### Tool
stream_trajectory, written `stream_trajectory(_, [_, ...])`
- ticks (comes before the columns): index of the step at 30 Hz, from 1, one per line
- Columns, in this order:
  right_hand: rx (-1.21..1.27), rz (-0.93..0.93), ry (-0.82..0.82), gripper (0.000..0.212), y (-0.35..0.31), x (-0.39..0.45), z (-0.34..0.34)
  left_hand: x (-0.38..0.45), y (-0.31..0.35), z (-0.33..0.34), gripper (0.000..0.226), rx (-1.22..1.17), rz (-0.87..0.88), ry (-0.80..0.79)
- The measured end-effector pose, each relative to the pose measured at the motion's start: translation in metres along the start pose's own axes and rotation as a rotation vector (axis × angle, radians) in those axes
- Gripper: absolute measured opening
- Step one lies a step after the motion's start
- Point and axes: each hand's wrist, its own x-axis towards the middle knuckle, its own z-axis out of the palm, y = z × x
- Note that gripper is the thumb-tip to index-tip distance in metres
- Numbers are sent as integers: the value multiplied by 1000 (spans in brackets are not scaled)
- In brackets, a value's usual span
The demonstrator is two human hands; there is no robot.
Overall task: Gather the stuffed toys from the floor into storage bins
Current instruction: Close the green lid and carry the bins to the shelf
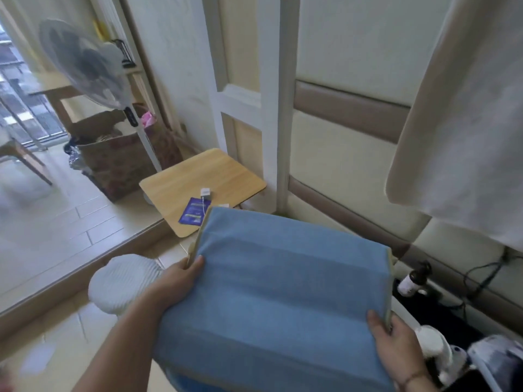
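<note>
A blue fabric storage bin with a beige trim fills the lower middle of the head view, with a flat blue face toward me. My left hand grips its left edge, thumb on the blue face. My right hand holds its lower right edge. The bin is up off the floor between both hands. A white stuffed toy lies at the lower right, partly hidden behind my right hand. The bin's opening is not visible.
A round white ribbed fan base stands on the floor by my left arm. A low wooden table with a blue packet sits ahead. A standing fan, a cardboard box, a bottle, cables and a hanging white cloth surround me.
</note>
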Motion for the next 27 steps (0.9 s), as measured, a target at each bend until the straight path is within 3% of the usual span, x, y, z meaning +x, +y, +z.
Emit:
stream_trajectory(6, [63,14,70,27,-30,72,68,115,52,-23,46,137,75,-43])
stream_trajectory(17, [267,146,246,18,-80,174,180,329,147,-54,67,333,163,-195])
stream_trajectory(23, [342,179,224,15,-90,246,226,404,193,-46,55,307,149,-177])
stream_trajectory(25, [353,209,242,5,-83,268,248,437,182,-39,68,269,109,-222])
stream_trajectory(27, [354,205,261,14,-75,299,262,475,166,-17,69,168,45,-231])
